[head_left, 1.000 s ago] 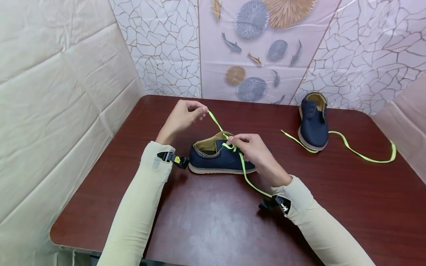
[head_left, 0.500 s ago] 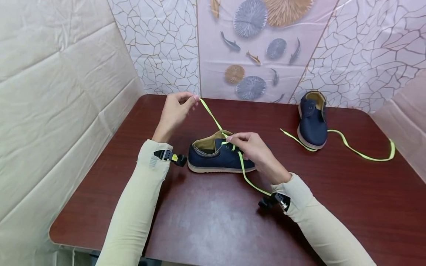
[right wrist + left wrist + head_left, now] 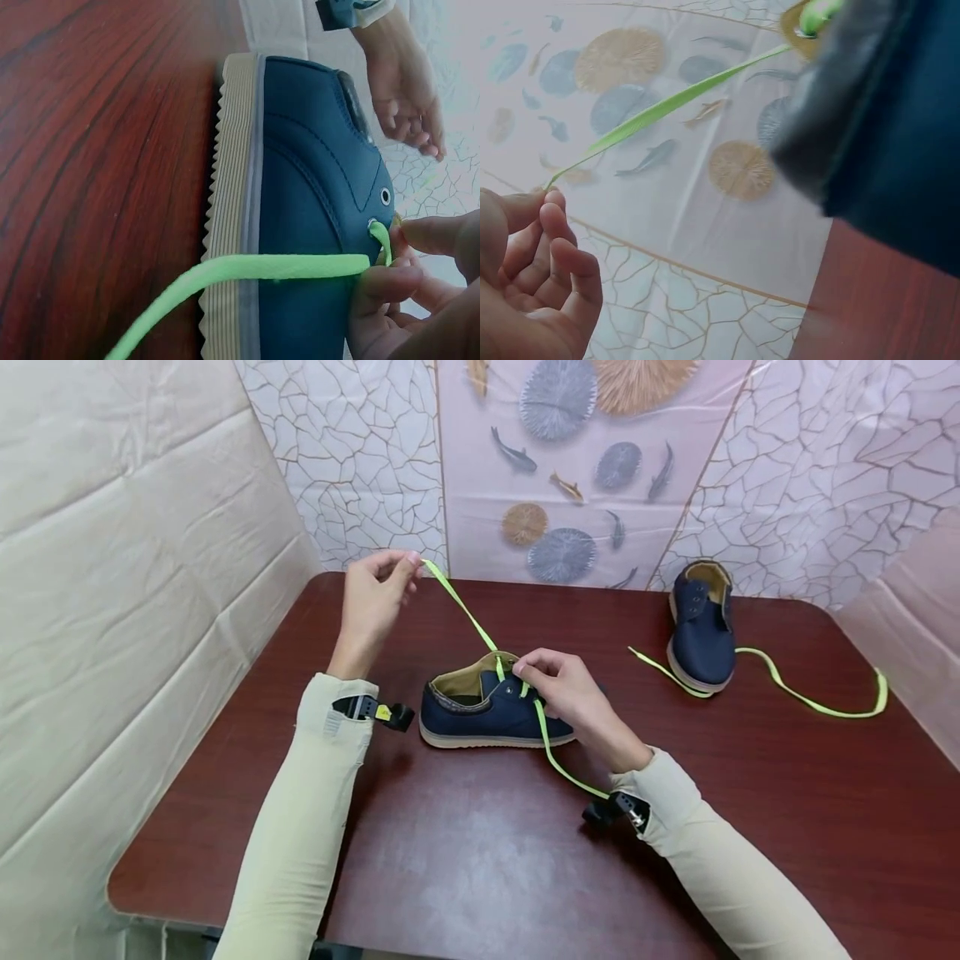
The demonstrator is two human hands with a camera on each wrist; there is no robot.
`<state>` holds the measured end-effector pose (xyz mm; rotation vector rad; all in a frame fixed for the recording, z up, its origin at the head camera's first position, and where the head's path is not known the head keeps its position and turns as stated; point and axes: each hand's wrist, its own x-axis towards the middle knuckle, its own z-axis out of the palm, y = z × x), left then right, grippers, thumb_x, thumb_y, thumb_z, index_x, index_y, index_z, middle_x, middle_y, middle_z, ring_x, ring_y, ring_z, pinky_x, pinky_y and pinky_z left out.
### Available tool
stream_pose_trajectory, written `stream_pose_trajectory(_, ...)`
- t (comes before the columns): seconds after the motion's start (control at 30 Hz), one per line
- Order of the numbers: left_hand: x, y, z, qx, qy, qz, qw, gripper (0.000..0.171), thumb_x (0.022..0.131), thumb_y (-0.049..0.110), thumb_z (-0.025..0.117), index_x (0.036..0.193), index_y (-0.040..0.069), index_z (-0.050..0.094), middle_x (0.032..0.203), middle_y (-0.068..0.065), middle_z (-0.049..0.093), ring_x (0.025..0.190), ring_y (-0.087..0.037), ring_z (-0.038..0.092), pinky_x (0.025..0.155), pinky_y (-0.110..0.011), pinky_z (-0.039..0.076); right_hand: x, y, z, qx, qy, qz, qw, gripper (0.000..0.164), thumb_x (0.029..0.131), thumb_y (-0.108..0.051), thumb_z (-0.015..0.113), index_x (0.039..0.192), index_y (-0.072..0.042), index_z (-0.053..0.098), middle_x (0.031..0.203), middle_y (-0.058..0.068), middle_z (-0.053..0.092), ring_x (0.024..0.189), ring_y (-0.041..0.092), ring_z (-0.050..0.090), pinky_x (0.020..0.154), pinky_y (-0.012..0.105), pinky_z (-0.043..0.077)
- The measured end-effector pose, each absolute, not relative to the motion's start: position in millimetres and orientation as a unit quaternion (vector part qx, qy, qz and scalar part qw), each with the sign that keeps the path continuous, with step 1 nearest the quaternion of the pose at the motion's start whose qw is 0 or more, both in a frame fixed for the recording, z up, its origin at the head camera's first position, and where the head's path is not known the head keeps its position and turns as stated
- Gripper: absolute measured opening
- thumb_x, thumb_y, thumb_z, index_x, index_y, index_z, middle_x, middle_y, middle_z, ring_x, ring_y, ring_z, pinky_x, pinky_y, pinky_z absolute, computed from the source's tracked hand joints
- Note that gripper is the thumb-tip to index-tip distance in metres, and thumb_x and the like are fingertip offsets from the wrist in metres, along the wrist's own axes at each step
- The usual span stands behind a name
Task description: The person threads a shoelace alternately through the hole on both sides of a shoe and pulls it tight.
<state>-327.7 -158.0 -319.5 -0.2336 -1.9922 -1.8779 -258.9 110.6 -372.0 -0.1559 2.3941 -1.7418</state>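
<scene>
A navy shoe (image 3: 468, 725) with a tan lining and pale sole stands on the table, toe to the right. My left hand (image 3: 371, 602) pinches the end of its neon-green lace (image 3: 459, 599) between thumb and forefinger, up and left of the shoe. From there the lace runs taut to the far side of the shoe opening. At the eyelets, my right hand (image 3: 573, 697) pinches the shoe's upper edge, beside a lace strand; its fingertips are partly hidden. In the right wrist view, one upper eyelet (image 3: 386, 196) has no lace through it. The other lace half (image 3: 247, 268) hangs down the near side.
A second navy shoe (image 3: 701, 639) stands at the back right, with a green lace (image 3: 806, 700) trailing to both sides of it. The brown table (image 3: 465, 860) meets a patterned backdrop (image 3: 562, 485) behind and a pale quilted covering (image 3: 150, 610) at the left.
My left hand has moved left and up, drawing a longer stretch of lace out. The loose lace loop near my right fingers has gone. My right hand has stayed almost in place.
</scene>
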Motion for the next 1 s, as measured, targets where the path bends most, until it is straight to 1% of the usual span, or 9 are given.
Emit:
stream_pose_trajectory(0.2, -321.9, -169.7, -313.3, -0.056, -0.685, -0.683, 0.247, 0.022, 0.104, 0.022, 0.07, 0.103, 0.002, 0.078, 0.085, -0.004, 0.072, 0.068, -0.012, 0.06, 0.058, -0.02, 0.048, -261.0, 111.5, -371.2, -0.058, 0.793, -0.598, 0.101, 0.023, 0.108, -0.023, 0.061, 0.115, -0.005, 0.072, 0.083, -0.003, 0.055, 0.055, 0.01, 0.03, 0.052, 0.023, 0.031)
stream_pose_trajectory(0.4, -321.6, -166.2, -313.2, -0.047, -0.68, -0.685, 0.258, 0.021, 0.103, 0.024, 0.072, 0.101, 0.004, 0.079, 0.086, -0.005, 0.073, 0.067, -0.013, 0.061, 0.058, -0.021, 0.048, -261.4, 115.7, -369.8, -0.049, 0.796, -0.594, 0.106, 0.025, 0.109, -0.023, 0.057, 0.116, -0.006, 0.073, 0.1, 0.001, 0.061, 0.058, 0.011, 0.031, 0.053, 0.023, 0.032)
stream_pose_trajectory(0.53, -323.5, -168.6, -314.7, -0.035, -0.675, -0.689, 0.261, 0.023, 0.102, 0.024, 0.072, 0.101, 0.002, 0.078, 0.084, -0.005, 0.072, 0.067, -0.012, 0.06, 0.056, -0.02, 0.047, -263.7, 117.5, -367.2, -0.053, 0.794, -0.596, 0.106, 0.024, 0.109, -0.023, 0.058, 0.116, -0.005, 0.073, 0.106, 0.0, 0.065, 0.06, 0.01, 0.034, 0.053, 0.023, 0.035)
stream_pose_trajectory(0.67, -331.6, -175.0, -326.4, -0.016, -0.695, -0.679, 0.236, 0.024, 0.103, 0.024, 0.071, 0.096, 0.002, 0.077, 0.077, 0.002, 0.07, 0.064, -0.011, 0.059, 0.055, -0.02, 0.046, -267.5, 124.3, -362.8, -0.052, 0.788, -0.604, 0.103, 0.026, 0.109, -0.022, 0.058, 0.118, -0.002, 0.071, 0.105, 0.003, 0.062, 0.06, 0.009, 0.034, 0.054, 0.022, 0.035)
stream_pose_trajectory(0.73, -337.4, -179.3, -339.5, -0.001, -0.723, -0.658, 0.209, 0.027, 0.104, 0.028, 0.07, 0.094, 0.003, 0.077, 0.073, 0.005, 0.068, 0.063, -0.013, 0.058, 0.055, -0.02, 0.045, -269.3, 131.1, -360.0, -0.048, 0.786, -0.608, 0.097, 0.026, 0.109, -0.025, 0.058, 0.118, -0.003, 0.07, 0.095, 0.002, 0.057, 0.06, 0.01, 0.035, 0.054, 0.022, 0.035)
stream_pose_trajectory(0.8, -343.2, -183.1, -354.2, 0.017, -0.756, -0.631, 0.175, 0.029, 0.104, 0.031, 0.069, 0.093, 0.006, 0.078, 0.071, 0.007, 0.068, 0.063, -0.012, 0.058, 0.055, -0.021, 0.044, -270.7, 138.8, -356.6, -0.041, 0.785, -0.612, 0.087, 0.027, 0.11, -0.027, 0.058, 0.119, -0.004, 0.069, 0.091, 0.002, 0.055, 0.063, 0.01, 0.037, 0.055, 0.022, 0.035)
stream_pose_trajectory(0.9, -348.1, -188.0, -372.0, 0.035, -0.793, -0.596, 0.125, 0.033, 0.105, 0.035, 0.067, 0.1, 0.004, 0.078, 0.073, 0.009, 0.069, 0.067, -0.01, 0.06, 0.06, -0.024, 0.047, -271.7, 150.8, -350.7, -0.03, 0.793, -0.604, 0.075, 0.028, 0.11, -0.032, 0.058, 0.12, -0.007, 0.069, 0.082, 0.001, 0.048, 0.067, 0.012, 0.041, 0.056, 0.022, 0.037)
stream_pose_trajectory(0.93, -349.1, -189.0, -375.5, 0.04, -0.799, -0.589, 0.111, 0.035, 0.105, 0.035, 0.067, 0.104, 0.002, 0.078, 0.074, 0.009, 0.07, 0.068, -0.008, 0.06, 0.062, -0.025, 0.048, -272.3, 154.2, -348.7, -0.028, 0.798, -0.597, 0.072, 0.029, 0.11, -0.033, 0.059, 0.121, -0.008, 0.069, 0.084, 0.0, 0.049, 0.069, 0.012, 0.042, 0.056, 0.023, 0.038)
stream_pose_trajectory(1.0, -349.8, -191.2, -379.7, 0.048, -0.81, -0.578, 0.084, 0.037, 0.106, 0.036, 0.066, 0.108, 0.0, 0.077, 0.078, 0.006, 0.071, 0.073, -0.013, 0.062, 0.066, -0.028, 0.05, -273.6, 160.0, -345.5, -0.028, 0.815, -0.575, 0.066, 0.031, 0.11, -0.033, 0.059, 0.123, -0.007, 0.069, 0.083, 0.0, 0.049, 0.07, 0.013, 0.043, 0.056, 0.024, 0.039)
